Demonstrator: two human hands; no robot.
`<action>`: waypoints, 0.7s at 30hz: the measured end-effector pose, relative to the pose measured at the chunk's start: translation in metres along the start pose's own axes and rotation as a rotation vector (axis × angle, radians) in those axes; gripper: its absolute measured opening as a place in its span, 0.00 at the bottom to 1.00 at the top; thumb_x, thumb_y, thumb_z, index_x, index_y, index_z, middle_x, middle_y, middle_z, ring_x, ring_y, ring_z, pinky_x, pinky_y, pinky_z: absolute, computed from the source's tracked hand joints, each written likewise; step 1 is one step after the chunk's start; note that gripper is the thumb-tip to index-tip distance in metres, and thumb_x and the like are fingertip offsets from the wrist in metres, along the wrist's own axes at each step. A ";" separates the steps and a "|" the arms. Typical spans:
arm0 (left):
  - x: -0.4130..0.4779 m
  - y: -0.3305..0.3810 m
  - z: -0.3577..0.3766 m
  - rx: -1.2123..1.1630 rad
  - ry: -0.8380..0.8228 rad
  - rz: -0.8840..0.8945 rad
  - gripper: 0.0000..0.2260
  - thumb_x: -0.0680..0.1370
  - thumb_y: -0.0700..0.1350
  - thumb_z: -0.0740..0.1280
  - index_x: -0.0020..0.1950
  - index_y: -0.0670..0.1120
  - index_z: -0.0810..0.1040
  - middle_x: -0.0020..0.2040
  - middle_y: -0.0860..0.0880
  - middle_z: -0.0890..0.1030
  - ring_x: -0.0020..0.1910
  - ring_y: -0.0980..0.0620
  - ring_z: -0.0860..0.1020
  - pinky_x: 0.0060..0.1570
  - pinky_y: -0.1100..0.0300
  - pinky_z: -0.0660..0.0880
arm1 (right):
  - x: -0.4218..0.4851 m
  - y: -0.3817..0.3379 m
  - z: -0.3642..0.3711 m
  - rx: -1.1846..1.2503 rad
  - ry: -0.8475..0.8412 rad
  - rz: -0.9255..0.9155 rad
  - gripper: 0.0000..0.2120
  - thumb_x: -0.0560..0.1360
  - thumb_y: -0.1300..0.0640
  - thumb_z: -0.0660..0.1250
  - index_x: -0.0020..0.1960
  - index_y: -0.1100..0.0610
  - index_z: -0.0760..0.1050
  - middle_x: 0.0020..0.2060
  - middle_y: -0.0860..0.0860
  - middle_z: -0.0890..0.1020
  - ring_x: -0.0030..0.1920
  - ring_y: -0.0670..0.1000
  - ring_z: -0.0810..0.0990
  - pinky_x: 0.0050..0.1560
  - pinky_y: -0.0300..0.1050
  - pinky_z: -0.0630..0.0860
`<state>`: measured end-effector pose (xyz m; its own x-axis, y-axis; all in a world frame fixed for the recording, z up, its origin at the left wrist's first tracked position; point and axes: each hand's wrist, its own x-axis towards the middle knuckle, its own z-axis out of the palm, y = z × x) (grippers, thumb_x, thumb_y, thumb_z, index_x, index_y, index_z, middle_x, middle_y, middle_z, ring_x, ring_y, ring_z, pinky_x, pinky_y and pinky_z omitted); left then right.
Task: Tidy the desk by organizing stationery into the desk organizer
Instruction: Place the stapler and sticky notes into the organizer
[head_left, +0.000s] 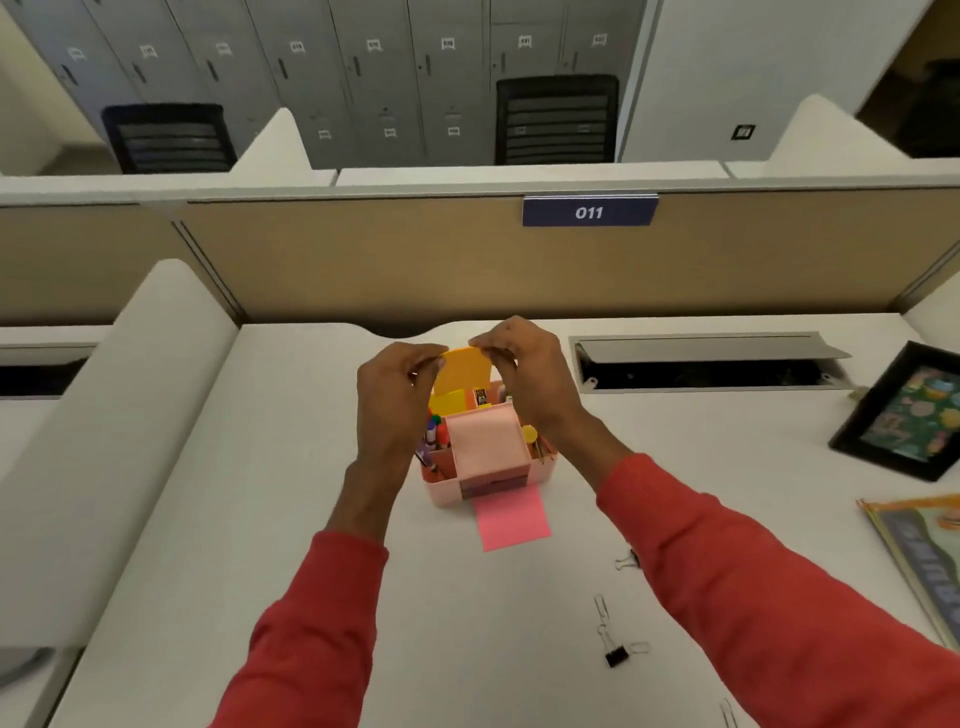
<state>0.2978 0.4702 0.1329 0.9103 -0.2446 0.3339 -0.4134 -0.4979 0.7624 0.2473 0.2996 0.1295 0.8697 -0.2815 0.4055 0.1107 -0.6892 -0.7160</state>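
Head view: the pink desk organizer sits in the middle of the white desk, and both hands are up over its back part. The left hand and the right hand each pinch a top corner of an orange sheet of paper, with finger and thumb pressed together on it. The sheet stands up straight, and its bottom end goes down behind a yellow pad in the back slot. I think the step now is putting this orange sheet into the back slot. It looks partly in, but I cannot tell if it touches the bottom. Next, the hands need to push it gently straight down and then let go, so it does not bend. Colored markers are already standing in the left slot. A pink sticky note lies flat on the desk, touching the front of the organizer, so it probably needs putting away too. On the right side of the desk are a black binder clip, a paper clip just above it, and one more binder clip by the right sleeve. Those small things look like the work that is left.
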 end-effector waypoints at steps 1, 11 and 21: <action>0.006 -0.009 -0.001 0.015 -0.022 -0.029 0.08 0.79 0.44 0.70 0.55 0.45 0.85 0.50 0.49 0.86 0.49 0.53 0.82 0.54 0.58 0.79 | 0.005 0.002 0.009 -0.020 -0.011 0.005 0.10 0.79 0.65 0.67 0.55 0.59 0.84 0.46 0.52 0.82 0.47 0.49 0.80 0.48 0.44 0.79; 0.014 -0.070 0.021 0.091 -0.213 -0.223 0.11 0.81 0.47 0.67 0.60 0.45 0.83 0.58 0.45 0.84 0.55 0.48 0.81 0.56 0.60 0.74 | 0.004 0.035 0.064 -0.195 -0.186 0.155 0.10 0.81 0.59 0.66 0.59 0.56 0.83 0.50 0.50 0.77 0.50 0.45 0.74 0.49 0.34 0.74; -0.006 -0.092 0.018 -0.040 0.155 -0.234 0.11 0.81 0.41 0.67 0.62 0.47 0.81 0.62 0.48 0.80 0.59 0.49 0.79 0.58 0.46 0.80 | 0.003 0.053 0.092 -0.335 -0.304 0.200 0.09 0.82 0.58 0.64 0.59 0.56 0.81 0.55 0.54 0.82 0.56 0.52 0.77 0.57 0.45 0.74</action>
<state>0.3299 0.5027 0.0503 0.9744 0.0047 0.2249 -0.1936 -0.4921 0.8488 0.3000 0.3240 0.0402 0.9647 -0.2566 0.0587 -0.1897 -0.8323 -0.5209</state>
